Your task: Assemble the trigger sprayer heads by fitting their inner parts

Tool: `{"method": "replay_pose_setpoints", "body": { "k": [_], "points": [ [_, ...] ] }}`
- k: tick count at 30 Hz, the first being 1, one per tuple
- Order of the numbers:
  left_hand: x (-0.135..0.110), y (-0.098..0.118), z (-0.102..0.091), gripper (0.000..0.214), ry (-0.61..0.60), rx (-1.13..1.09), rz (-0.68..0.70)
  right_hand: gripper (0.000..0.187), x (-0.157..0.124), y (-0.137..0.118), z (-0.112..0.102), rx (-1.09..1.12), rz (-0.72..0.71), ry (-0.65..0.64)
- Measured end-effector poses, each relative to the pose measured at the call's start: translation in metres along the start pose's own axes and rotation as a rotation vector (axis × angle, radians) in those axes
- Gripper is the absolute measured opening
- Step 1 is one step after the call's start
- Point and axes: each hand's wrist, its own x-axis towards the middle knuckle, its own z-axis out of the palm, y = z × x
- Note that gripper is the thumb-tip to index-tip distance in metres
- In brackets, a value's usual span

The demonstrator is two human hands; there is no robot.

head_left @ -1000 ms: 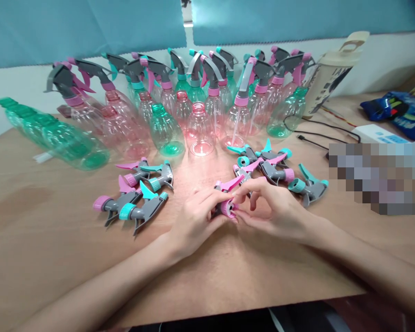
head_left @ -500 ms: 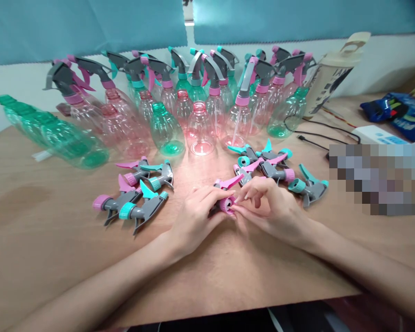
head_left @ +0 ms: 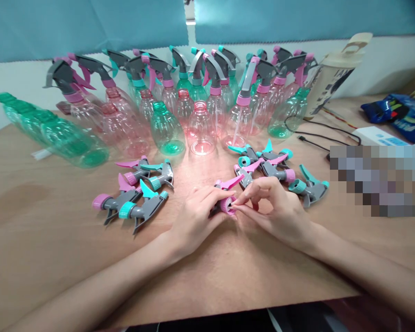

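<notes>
My left hand (head_left: 198, 216) is closed around a grey and pink spray trigger head (head_left: 227, 205), its pink collar facing right. At the collar's opening, the thumb and forefinger of my right hand (head_left: 275, 207) are pinched together; whatever they hold is too small to make out. To the left lie several loose spray heads, among them a grey and turquoise one (head_left: 143, 210). More loose heads rest beyond my right hand, such as a turquoise-collared one (head_left: 307, 186) at the right. An uncapped pink bottle (head_left: 201, 131) and an uncapped green bottle (head_left: 166, 131) stand straight ahead.
Behind are rows of bottles, several topped with sprayers (head_left: 244, 101). Green bottles (head_left: 72, 138) lean or lie at the left. On the right are a cream tumbler (head_left: 335, 76), a black cable (head_left: 318, 136), a blue packet (head_left: 397, 115) and a blurred-out patch. The table's front edge is near me.
My right thumb and forefinger have closed into a pinch at the pink collar's opening. My left hand keeps its hold on the spray head, almost unmoved.
</notes>
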Motion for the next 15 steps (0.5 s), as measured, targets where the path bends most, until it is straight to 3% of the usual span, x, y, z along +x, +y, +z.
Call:
{"method": "replay_pose_setpoints", "body": {
  "k": [8, 15],
  "points": [
    [0.0002, 0.0005, 0.0004, 0.027, -0.002, 0.003, 0.022, 0.025, 0.004, -0.0049, -0.0047, -0.038, 0.024, -0.003],
    [0.0, 0.0014, 0.0002, 0.024, -0.015, 0.013, 0.018, 0.017, 0.0032, -0.006, -0.0032, -0.1, -0.072, -0.019]
  ]
}}
